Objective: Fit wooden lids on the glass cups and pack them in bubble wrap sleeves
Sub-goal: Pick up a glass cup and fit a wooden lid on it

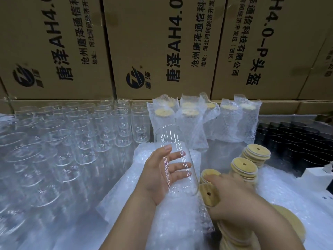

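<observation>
Clear cylindrical glass cup [177,159] tilted in our left hand [158,177], grip wrapped round its mid-body, over the bubble wrap [162,222]. Right hand [234,195] grip pinches a round wooden lid [209,194]. Glass is likely slick and fragile: we hold the wall, not the rim.

Cups [72,141] L, lids [245,168] R, maybe trays [297,141] far R

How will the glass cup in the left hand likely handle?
Probably stiff but fragile: the glass cup looks clear and thin-walled. Likely slippery, as its glossy side shows bright streaks where the left hand grips it. On its side, the round wall might roll.
</observation>
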